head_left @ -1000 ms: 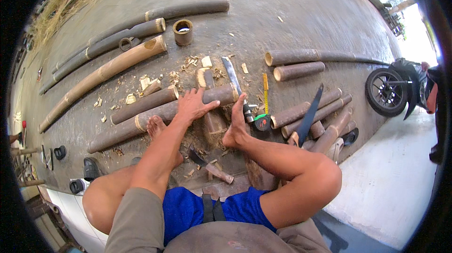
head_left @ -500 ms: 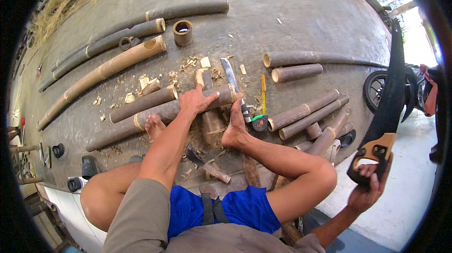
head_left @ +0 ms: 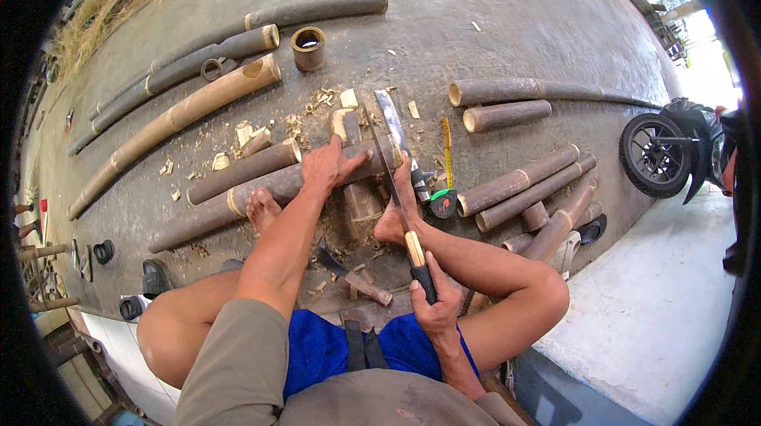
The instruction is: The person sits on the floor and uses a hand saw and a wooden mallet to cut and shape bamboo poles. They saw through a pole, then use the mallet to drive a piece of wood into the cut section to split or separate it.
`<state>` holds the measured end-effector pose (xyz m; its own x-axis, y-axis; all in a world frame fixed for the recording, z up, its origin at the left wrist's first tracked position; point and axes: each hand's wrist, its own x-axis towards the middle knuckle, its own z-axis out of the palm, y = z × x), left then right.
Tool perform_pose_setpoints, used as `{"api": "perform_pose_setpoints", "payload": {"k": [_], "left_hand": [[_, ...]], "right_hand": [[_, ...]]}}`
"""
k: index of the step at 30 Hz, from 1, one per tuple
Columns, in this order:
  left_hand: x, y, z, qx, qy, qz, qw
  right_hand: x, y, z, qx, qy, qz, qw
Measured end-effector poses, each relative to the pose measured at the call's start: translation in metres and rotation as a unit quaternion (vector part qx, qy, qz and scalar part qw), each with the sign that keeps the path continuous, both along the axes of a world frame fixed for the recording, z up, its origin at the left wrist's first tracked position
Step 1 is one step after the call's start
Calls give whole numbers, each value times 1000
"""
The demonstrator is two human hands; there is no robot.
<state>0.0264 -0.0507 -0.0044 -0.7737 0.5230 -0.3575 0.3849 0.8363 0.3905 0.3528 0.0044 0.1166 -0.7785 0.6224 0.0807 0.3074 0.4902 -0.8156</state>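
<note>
A thick brown bamboo pole (head_left: 277,183) lies slantwise across a shorter bamboo block (head_left: 362,201) in front of me. My left hand (head_left: 326,166) grips the pole from above near its right end, thumb pointing right. My right hand (head_left: 438,307) is closed round the black and wooden handle of a handsaw (head_left: 398,198). Seen nearly edge-on, the saw's blade rises across the pole just right of my left hand; whether the teeth touch cannot be told. My right foot (head_left: 390,224) presses by the pole's end, and my left foot (head_left: 261,210) rests against it further left.
Beyond the pole lie a machete (head_left: 388,121), a tape measure (head_left: 442,203) and pale wood chips. A sickle-like blade (head_left: 357,283) sits between my legs. More bamboo pieces (head_left: 519,180) are at right, long poles (head_left: 178,117) at far left. A motorbike wheel (head_left: 655,155) stands at right.
My right hand has brought the handsaw from the far right, where it was held upright, in over the pole's right end. My left hand stays on the pole. A person's hands appear at top left.
</note>
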Motion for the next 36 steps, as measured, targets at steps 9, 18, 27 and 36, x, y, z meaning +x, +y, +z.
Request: {"api": "perform_pose_setpoints", "payload": {"k": [9, 18, 27, 36], "left_hand": [[-1, 1, -1, -13, 6, 8, 1000], [1, 2, 2, -24, -15, 18, 999], [3, 3, 3, -12, 18, 17, 1000], [3, 2, 6, -32, 6, -7, 999]], "right_hand": [[21, -9, 4, -50, -67, 38, 996], [-40, -3, -5, -88, -98, 37, 991], [-47, 8, -35, -81, -33, 14, 996], [-26, -4, 13, -90, -82, 11, 992]]}}
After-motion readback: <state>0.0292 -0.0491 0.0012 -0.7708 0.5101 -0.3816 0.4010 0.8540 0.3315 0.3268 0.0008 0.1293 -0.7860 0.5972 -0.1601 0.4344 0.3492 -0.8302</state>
